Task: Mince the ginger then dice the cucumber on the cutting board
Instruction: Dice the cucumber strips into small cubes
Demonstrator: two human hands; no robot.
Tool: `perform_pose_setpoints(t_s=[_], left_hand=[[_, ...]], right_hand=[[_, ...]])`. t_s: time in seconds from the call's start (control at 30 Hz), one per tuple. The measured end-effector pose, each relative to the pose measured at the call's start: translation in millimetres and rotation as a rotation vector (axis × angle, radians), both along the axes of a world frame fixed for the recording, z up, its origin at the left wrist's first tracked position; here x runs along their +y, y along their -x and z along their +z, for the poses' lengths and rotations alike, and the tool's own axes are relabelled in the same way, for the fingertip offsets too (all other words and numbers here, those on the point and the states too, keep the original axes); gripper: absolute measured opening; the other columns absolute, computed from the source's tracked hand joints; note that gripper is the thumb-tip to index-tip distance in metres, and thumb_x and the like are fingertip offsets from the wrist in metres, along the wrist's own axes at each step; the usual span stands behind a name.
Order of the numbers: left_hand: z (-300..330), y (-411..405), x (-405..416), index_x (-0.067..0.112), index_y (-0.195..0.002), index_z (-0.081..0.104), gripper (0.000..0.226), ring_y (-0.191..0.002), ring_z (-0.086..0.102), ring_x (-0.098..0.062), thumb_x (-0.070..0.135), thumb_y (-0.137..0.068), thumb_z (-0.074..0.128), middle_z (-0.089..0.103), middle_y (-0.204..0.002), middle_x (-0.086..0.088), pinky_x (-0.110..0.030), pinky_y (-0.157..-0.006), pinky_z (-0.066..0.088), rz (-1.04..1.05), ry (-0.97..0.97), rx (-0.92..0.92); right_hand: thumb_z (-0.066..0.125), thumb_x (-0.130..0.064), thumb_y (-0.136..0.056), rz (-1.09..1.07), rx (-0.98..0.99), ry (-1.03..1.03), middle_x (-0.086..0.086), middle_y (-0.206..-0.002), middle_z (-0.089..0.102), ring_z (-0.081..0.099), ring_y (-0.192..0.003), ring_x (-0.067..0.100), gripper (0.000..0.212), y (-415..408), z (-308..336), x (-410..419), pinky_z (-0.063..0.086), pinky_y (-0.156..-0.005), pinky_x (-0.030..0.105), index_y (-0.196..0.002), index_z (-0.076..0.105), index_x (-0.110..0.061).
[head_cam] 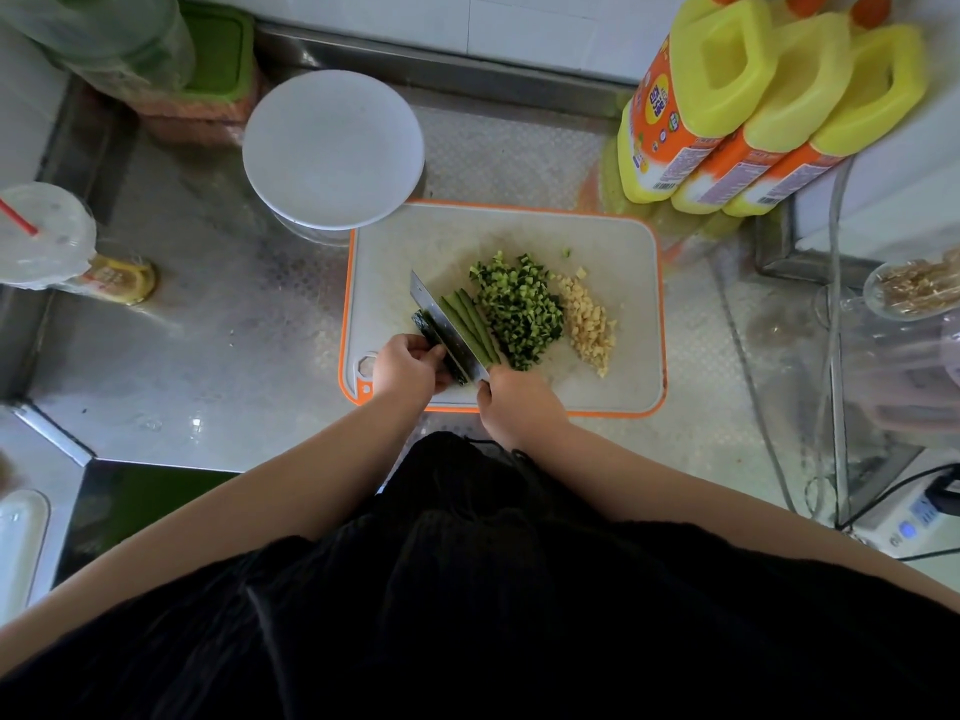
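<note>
Right now your right hand (519,402) is wrapped around the handle of the knife (448,330), fingers curled tight on it; the handle itself is hidden inside your fist, so only the blade shows, lying diagonally across the cutting board (618,252). Your left hand (404,367) sits just left of the blade, its fingers bent down onto a dark green piece of cucumber (436,337), most of which is covered by your knuckles and the steel. It looks as if the fingertips pin it to the board, though the view is too blurred there to be sure. Touching the blade's right side lie several long cucumber strips (470,324), side by side. Next to them is the heap of diced cucumber (519,309), and just beyond that the pale minced ginger (589,324), the two piles touching along one edge. A white plate (332,148) overlaps the board's far left corner. Three yellow bottles (753,106) lean by the wall, their tops cut off by the frame.
</note>
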State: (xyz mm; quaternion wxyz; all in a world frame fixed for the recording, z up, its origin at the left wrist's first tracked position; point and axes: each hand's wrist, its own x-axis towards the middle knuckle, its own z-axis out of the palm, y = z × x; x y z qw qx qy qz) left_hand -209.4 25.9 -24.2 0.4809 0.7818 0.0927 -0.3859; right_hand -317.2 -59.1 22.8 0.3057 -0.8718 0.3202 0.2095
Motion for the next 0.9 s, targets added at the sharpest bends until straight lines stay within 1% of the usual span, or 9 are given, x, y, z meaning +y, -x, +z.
perform_pose_setpoints(t_s=[0.1, 0.2, 0.3, 0.37, 0.43, 0.5, 0.63, 0.77, 0.9], left_hand=[[-0.5, -0.4, -0.8, 0.008, -0.109, 0.054, 0.015, -0.083, 0.070, -0.028, 0.012, -0.095, 0.060, 0.067, -0.090, -0.008, -0.047, -0.079, 0.059, -0.007, -0.012, -0.002], [0.6, -0.8, -2.6, 0.008, -0.110, 0.054, 0.016, -0.083, 0.070, -0.027, 0.013, -0.096, 0.060, 0.066, -0.088, -0.007, -0.046, -0.080, 0.059, -0.020, -0.035, -0.006], [0.7, -0.1, -2.9, 0.009, -0.108, 0.053, 0.015, -0.084, 0.070, -0.028, 0.014, -0.096, 0.060, 0.068, -0.093, -0.011, -0.047, -0.079, 0.059, -0.017, -0.038, -0.007], [0.4, 0.4, -2.6, 0.008, -0.111, 0.054, 0.018, -0.083, 0.070, -0.027, 0.014, -0.096, 0.060, 0.069, -0.097, -0.013, -0.046, -0.078, 0.059, -0.016, -0.041, -0.010], [0.7, 0.9, -2.1, 0.007, -0.113, 0.054, 0.021, -0.082, 0.071, -0.027, 0.014, -0.095, 0.060, 0.068, -0.098, -0.013, -0.046, -0.078, 0.060, -0.014, -0.040, -0.015], [0.5, 1.3, -2.0, 0.009, -0.109, 0.053, 0.016, -0.082, 0.071, -0.027, 0.014, -0.096, 0.060, 0.068, -0.098, -0.013, -0.045, -0.077, 0.060, -0.010, -0.028, -0.021], [-0.7, 1.9, -1.4, 0.009, -0.108, 0.053, 0.013, -0.081, 0.071, -0.028, 0.012, -0.097, 0.058, 0.068, -0.098, -0.013, -0.044, -0.076, 0.060, 0.005, -0.010, -0.009], [0.1, 1.8, -2.3, 0.007, -0.110, 0.053, 0.012, -0.084, 0.071, -0.030, 0.009, -0.098, 0.054, 0.067, -0.095, -0.011, -0.044, -0.076, 0.060, 0.016, 0.005, 0.004], [-0.4, 1.3, -3.8, 0.007, -0.108, 0.053, 0.011, -0.084, 0.070, -0.030, 0.008, -0.098, 0.054, 0.067, -0.090, -0.009, -0.044, -0.077, 0.059, 0.022, 0.007, 0.008]], right_hand=[[0.039, -0.018, -0.100, 0.009, 0.011, 0.002, 0.016, -0.085, 0.061, 0.060, -0.082, 0.034, 0.020, -4.2, -2.7, 1.1, 0.037, -0.061, 0.034, -0.083, 0.044, -0.009], [0.041, -0.013, -0.098, -0.002, 0.026, 0.014, 0.017, -0.091, 0.064, 0.062, -0.085, 0.035, 0.016, -14.1, -7.2, 3.1, 0.035, -0.061, 0.032, -0.089, 0.052, -0.006], [0.040, -0.018, -0.100, -0.045, 0.006, -0.005, 0.016, -0.093, 0.064, 0.061, -0.086, 0.033, 0.023, -25.8, -6.9, 0.2, 0.035, -0.062, 0.031, -0.095, 0.056, -0.003], [0.039, -0.023, -0.101, -0.060, -0.015, -0.032, 0.015, -0.090, 0.063, 0.061, -0.084, 0.033, 0.025, -26.9, -5.4, -4.2, 0.034, -0.061, 0.031, -0.091, 0.053, -0.005], [0.038, -0.025, -0.101, -0.060, -0.026, -0.039, 0.012, -0.080, 0.059, 0.061, -0.081, 0.033, 0.024, -21.8, -4.0, -7.1, 0.034, -0.060, 0.031, -0.086, 0.046, -0.008], [0.038, -0.025, -0.101, -0.044, -0.024, -0.033, 0.006, -0.071, 0.053, 0.061, -0.078, 0.033, 0.024, -14.2, -3.3, -7.2, 0.035, -0.059, 0.032, -0.084, 0.044, -0.009], [0.038, -0.026, -0.100, -0.011, -0.005, -0.006, 0.014, -0.083, 0.061, 0.060, -0.081, 0.035, 0.023, -7.3, -1.4, -7.1, 0.036, -0.061, 0.034, -0.083, 0.042, -0.010], [0.038, -0.025, -0.100, 0.000, 0.005, -0.005, 0.007, -0.077, 0.052, 0.058, -0.082, 0.033, 0.022, -6.7, -1.2, -8.3, 0.032, -0.061, 0.033, -0.083, 0.041, -0.011], [0.038, -0.026, -0.101, -0.002, -0.038, -0.004, 0.000, -0.067, 0.045, 0.055, -0.075, 0.030, 0.023, -3.7, 2.1, -7.1, 0.031, -0.060, 0.033, -0.083, 0.040, -0.011]])
